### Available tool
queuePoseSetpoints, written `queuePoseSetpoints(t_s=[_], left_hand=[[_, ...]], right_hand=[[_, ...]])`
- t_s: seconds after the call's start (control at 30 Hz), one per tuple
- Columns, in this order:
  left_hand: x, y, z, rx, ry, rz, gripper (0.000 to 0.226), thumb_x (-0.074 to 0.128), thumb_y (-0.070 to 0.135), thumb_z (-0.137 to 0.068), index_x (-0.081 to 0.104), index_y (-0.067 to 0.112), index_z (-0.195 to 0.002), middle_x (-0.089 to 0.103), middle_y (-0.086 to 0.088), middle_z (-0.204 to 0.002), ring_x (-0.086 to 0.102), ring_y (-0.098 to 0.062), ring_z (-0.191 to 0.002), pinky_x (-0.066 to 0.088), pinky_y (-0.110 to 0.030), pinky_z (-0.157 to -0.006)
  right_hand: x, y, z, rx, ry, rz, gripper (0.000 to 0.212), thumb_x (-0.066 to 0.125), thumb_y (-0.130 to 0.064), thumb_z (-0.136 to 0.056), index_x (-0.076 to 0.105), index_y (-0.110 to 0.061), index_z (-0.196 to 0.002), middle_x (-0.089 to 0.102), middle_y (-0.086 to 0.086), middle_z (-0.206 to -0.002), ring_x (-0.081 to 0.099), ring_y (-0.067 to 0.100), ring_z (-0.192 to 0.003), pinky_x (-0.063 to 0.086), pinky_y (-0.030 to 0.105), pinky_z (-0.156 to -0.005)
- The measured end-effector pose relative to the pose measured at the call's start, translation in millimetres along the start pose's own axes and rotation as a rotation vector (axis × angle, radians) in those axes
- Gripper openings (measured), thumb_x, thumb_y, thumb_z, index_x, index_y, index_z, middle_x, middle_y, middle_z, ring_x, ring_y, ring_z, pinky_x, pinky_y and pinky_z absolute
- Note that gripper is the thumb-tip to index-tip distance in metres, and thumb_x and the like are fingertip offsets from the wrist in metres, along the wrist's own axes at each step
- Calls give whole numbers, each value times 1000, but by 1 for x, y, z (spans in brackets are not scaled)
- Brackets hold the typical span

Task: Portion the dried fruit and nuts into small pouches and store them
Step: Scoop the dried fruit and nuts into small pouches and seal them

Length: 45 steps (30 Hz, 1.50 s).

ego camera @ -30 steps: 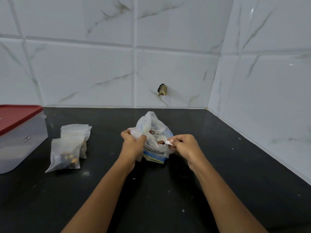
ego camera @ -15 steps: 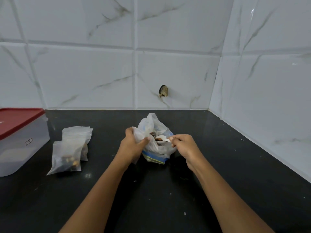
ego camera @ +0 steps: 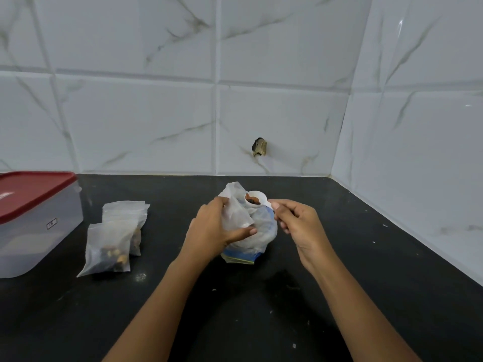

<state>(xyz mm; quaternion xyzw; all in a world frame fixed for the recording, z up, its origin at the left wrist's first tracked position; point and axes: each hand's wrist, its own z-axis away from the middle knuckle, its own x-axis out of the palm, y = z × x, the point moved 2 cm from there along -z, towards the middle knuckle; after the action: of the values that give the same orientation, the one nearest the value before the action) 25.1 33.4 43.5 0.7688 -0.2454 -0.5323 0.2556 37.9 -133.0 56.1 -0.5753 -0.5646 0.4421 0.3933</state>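
A clear plastic bag of dried fruit and nuts (ego camera: pixel 262 231), with a blue and yellow base, stands on the black counter (ego camera: pixel 261 309). My left hand (ego camera: pixel 217 228) grips a small translucent pouch (ego camera: pixel 235 207) held upright against the bag's left side. My right hand (ego camera: pixel 298 223) pinches the handle of a white scoop (ego camera: pixel 256 198). The scoop is lifted above the bag's mouth, beside the pouch's top, and carries brown pieces. Two filled pouches (ego camera: pixel 115 239) lie overlapping on the counter to the left.
A clear storage box with a red lid (ego camera: pixel 31 220) stands at the left edge of the counter. White marble tile walls close the counter at the back and right. A chipped hole (ego camera: pixel 259 147) shows in the back wall.
My right hand has lifted the scoop out of the bag with fruit and nuts in it. My left hand has shifted its grip and now holds the small pouch upright.
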Motion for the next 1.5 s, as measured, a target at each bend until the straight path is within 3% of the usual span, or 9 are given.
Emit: queuePoseSetpoints(t_s=[0.17, 0.3, 0.43, 0.7, 0.87, 1.1, 1.3, 1.4, 1.5], left_hand=[[-1, -1, 2, 29, 26, -84, 81, 71, 59, -64, 40, 20, -129, 51, 0, -121, 48, -17, -110, 45, -36, -94], [-2, 1, 3, 77, 60, -79, 75, 70, 60, -66, 44, 20, -124, 55, 2, -114, 51, -15, -103, 47, -35, -89], [-3, -1, 3, 81, 84, -59, 74, 71, 58, -65, 43, 22, -123, 57, 4, -113, 53, -14, -101, 48, -32, -86], [-4, 0, 3, 109, 79, 68, 77, 72, 57, -64, 42, 21, -126, 59, 2, -116, 57, -16, -102, 51, -38, -88], [-4, 1, 7, 123, 53, 153, 76, 72, 58, -61, 42, 23, -121, 60, 6, -111, 59, -14, -97, 53, -37, -83], [-6, 3, 6, 118, 71, 236, 69, 73, 48, -68, 42, 20, -122, 58, 5, -110, 59, -17, -102, 53, -39, -88], [-4, -4, 3, 72, 86, 229, 65, 72, 51, -70, 43, 23, -121, 61, 4, -113, 59, -16, -102, 53, -41, -86], [-2, -7, 0, 25, 77, 174, 65, 71, 53, -70, 42, 26, -121, 57, 7, -119, 56, -15, -108, 51, -40, -89], [0, -10, -1, 1, 92, 174, 63, 72, 51, -69, 45, 25, -120, 53, 9, -119, 51, -13, -111, 48, -37, -91]], right_hand=[[6, -2, 3, -87, -112, 116, 16, 55, -12, -91, 69, -18, -92, 62, -10, -75, 56, -10, -59, 44, 5, -60], [13, -3, 5, -371, -179, 383, 18, 59, -10, -89, 70, -14, -102, 56, -21, -83, 55, -13, -78, 41, 3, -71], [18, -1, 7, -615, -177, 610, 29, 51, -17, -86, 68, -9, -109, 43, -22, -83, 48, -4, -73, 36, 6, -68], [22, -8, 12, -891, 57, 795, 29, 43, -14, -84, 71, -5, -91, 51, 6, -77, 46, 11, -67, 38, 23, -67], [21, -12, 16, -1064, 163, 902, 8, 61, -6, -81, 70, -4, -82, 53, 6, -72, 42, 10, -71, 40, 23, -62], [24, -19, 26, -1210, 247, 920, 24, 55, -18, -87, 69, 0, -81, 57, 6, -82, 44, 12, -79, 41, 21, -68], [15, -13, 16, -748, 221, 447, 10, 60, -1, -83, 68, -6, -87, 57, -5, -88, 55, 5, -80, 43, 5, -72], [11, -7, 11, -367, 169, 255, 8, 65, -7, -84, 69, -14, -86, 67, -6, -85, 60, 0, -83, 47, 7, -69], [9, -2, 8, -183, 155, 86, 13, 65, -9, -84, 68, -21, -81, 67, -10, -79, 61, 3, -74, 47, 14, -64]])
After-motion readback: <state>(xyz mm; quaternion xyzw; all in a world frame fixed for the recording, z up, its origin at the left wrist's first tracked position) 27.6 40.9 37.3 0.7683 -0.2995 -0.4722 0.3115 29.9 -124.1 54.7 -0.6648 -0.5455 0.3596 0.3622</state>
